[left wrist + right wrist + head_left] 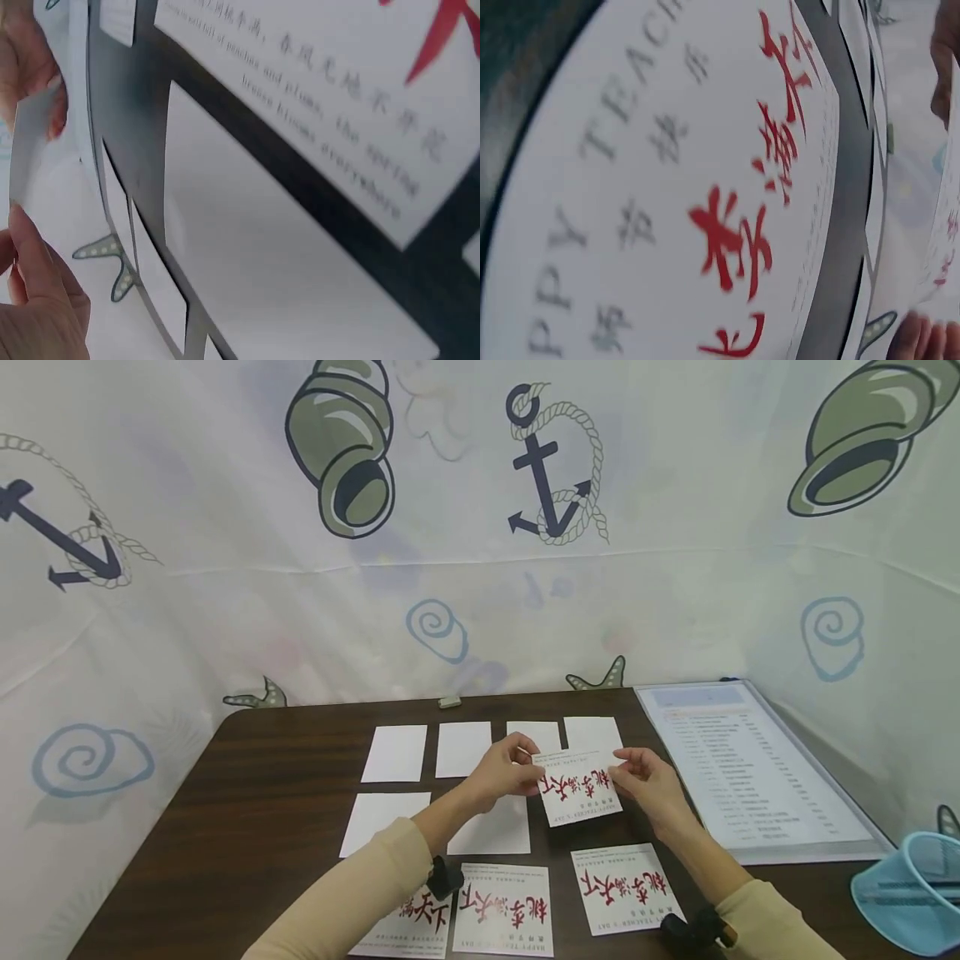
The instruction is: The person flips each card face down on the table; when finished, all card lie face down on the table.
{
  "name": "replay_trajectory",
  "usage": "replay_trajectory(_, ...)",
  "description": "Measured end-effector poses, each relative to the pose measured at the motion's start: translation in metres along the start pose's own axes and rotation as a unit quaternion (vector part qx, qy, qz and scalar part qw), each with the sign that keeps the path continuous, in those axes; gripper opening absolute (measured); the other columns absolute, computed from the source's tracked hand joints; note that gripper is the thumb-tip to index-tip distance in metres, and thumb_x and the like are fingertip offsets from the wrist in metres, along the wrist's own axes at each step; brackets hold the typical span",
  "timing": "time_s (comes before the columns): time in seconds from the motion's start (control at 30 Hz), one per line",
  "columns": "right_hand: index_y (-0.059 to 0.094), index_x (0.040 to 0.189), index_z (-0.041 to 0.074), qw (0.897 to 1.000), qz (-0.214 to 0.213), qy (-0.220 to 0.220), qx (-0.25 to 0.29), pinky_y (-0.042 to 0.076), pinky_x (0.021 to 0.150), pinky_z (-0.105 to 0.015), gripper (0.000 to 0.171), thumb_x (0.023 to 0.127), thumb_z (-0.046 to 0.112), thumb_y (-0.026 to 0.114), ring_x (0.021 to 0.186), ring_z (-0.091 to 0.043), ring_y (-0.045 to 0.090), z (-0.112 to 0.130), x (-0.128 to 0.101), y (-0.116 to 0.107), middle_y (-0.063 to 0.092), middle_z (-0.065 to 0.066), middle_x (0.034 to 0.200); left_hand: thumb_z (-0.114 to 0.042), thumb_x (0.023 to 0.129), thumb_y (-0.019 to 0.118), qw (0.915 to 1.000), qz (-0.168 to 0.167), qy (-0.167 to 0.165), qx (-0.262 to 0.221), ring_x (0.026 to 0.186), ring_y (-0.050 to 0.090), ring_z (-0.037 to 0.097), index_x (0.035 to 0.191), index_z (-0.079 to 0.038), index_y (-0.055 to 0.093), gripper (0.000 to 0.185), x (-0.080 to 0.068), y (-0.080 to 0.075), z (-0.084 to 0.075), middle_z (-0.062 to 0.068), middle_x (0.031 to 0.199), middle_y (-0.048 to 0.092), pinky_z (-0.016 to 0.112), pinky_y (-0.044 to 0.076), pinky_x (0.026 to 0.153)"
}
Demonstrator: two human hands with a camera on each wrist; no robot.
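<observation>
A white card with red Chinese characters point(577, 789) is held up above the table, its print upside down in the head view. My left hand point(498, 772) pinches its left edge, and my right hand point(647, 785) pinches the right edge. In the left wrist view the plain back of the held card point(31, 146) spans the two hands. Below lie three similar printed cards, one front right point(626, 889), one front middle point(502, 910) and one partly hidden by the left sleeve point(420, 931). Farther back, several blank white cards point(399, 753) lie in rows, partly covered by the left arm.
At the right of the dark wooden table point(247, 827), a large framed sheet of printed lines point(757, 768) lies flat. A light blue cup point(892, 893) stands at the front right corner. Patterned cloth point(450, 560) hangs behind the table and at its sides.
</observation>
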State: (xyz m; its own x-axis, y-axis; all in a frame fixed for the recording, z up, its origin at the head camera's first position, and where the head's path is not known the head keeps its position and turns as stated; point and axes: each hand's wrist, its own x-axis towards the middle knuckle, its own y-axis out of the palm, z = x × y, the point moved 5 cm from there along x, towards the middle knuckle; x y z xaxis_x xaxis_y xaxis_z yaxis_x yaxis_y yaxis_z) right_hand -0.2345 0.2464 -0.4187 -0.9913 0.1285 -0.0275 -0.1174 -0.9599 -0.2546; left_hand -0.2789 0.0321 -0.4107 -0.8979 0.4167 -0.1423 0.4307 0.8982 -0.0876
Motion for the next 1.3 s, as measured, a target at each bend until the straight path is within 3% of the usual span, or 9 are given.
replay_trajectory(0.17,0.063,0.104,0.002,0.985,-0.045,-0.128,-0.102,0.045,0.065,-0.017,0.023,0.084,0.008,0.070,0.074,-0.007,0.051,0.024,-0.012,0.021,0.057,-0.004,0.084,0.005,0.080,0.057,0.9981,-0.041,0.002,-0.045,0.072,0.060,0.013,0.103,0.001,0.046,0.026,0.000,-0.006,-0.005,0.004,0.087,0.044,0.027,0.056,0.064)
replay_trajectory(0.33,0.065,0.100,0.005,0.945,-0.028,-0.280,-0.166,0.051,0.063,-0.024,0.029,0.074,0.006,0.078,0.072,-0.011,0.053,0.045,-0.027,0.049,0.056,-0.002,0.080,0.004,0.078,0.056,0.9952,-0.062,0.016,-0.074,0.075,0.058,0.013,0.104,0.002,0.045,0.028,0.000,0.000,-0.011,0.004,0.090,0.048,0.028,0.056,0.067)
replay_trajectory(0.53,0.066,0.100,0.006,0.902,-0.044,-0.375,-0.211,0.051,0.060,-0.024,0.032,0.072,-0.001,0.078,0.073,-0.011,0.054,0.051,-0.037,0.058,0.058,-0.001,0.085,0.002,0.080,0.057,0.9928,-0.065,0.044,-0.090,0.081,0.061,0.013,0.103,0.000,0.045,0.026,-0.004,0.009,-0.017,0.010,0.099,0.052,0.030,0.056,0.070)
replay_trajectory(0.67,0.067,0.098,0.003,0.881,-0.077,-0.420,-0.205,0.048,0.061,-0.015,0.029,0.073,-0.009,0.074,0.072,-0.008,0.054,0.054,-0.037,0.052,0.060,-0.002,0.085,-0.006,0.084,0.064,0.9918,-0.058,0.097,-0.060,0.085,0.061,0.013,0.108,0.000,0.047,0.030,-0.008,0.011,-0.024,0.016,0.106,0.053,0.031,0.056,0.072)
replay_trajectory(0.77,0.066,0.095,0.001,0.894,-0.118,-0.394,-0.178,0.045,0.062,-0.008,0.026,0.074,-0.013,0.071,0.071,-0.007,0.055,0.054,-0.032,0.041,0.060,-0.005,0.081,-0.014,0.085,0.069,0.9885,-0.079,0.129,-0.013,0.089,0.060,0.015,0.113,-0.001,0.051,0.036,-0.009,0.006,-0.024,0.016,0.107,0.056,0.028,0.056,0.072)
replay_trajectory(0.87,0.064,0.095,0.000,0.925,-0.147,-0.318,-0.144,0.043,0.060,-0.007,0.020,0.078,-0.010,0.068,0.069,-0.005,0.055,0.048,-0.024,0.027,0.061,-0.008,0.079,-0.015,0.084,0.070,0.9826,-0.127,0.132,0.031,0.091,0.060,0.018,0.112,-0.002,0.054,0.035,-0.010,-0.003,-0.017,0.014,0.104,0.059,0.023,0.054,0.071)
replay_trajectory(1.03,0.062,0.099,0.000,0.971,-0.139,-0.179,-0.070,0.042,0.057,-0.013,0.016,0.084,-0.006,0.063,0.066,-0.005,0.050,0.034,-0.016,0.012,0.060,-0.009,0.082,-0.011,0.082,0.071,0.9758,-0.184,0.105,0.054,0.089,0.060,0.021,0.111,-0.003,0.057,0.033,-0.010,-0.016,-0.001,0.013,0.101,0.061,0.023,0.051,0.072)
replay_trajectory(1.17,0.060,0.103,-0.002,0.987,-0.126,-0.102,-0.010,0.045,0.061,-0.013,0.017,0.087,-0.005,0.061,0.071,-0.005,0.051,0.025,-0.014,0.009,0.057,-0.011,0.090,-0.005,0.081,0.071,0.9833,-0.163,0.080,0.018,0.079,0.061,0.013,0.113,0.000,0.057,0.035,-0.007,-0.012,0.009,0.011,0.096,0.062,0.024,0.054,0.068)
replay_trajectory(1.3,0.058,0.110,-0.003,0.992,-0.105,-0.069,-0.029,0.044,0.064,-0.013,0.023,0.088,-0.003,0.060,0.075,-0.005,0.051,0.019,-0.012,0.008,0.057,-0.014,0.093,0.000,0.080,0.070,0.9868,-0.142,0.076,0.005,0.070,0.060,0.008,0.116,0.002,0.057,0.038,-0.007,-0.004,0.014,0.010,0.088,0.061,0.025,0.055,0.062)
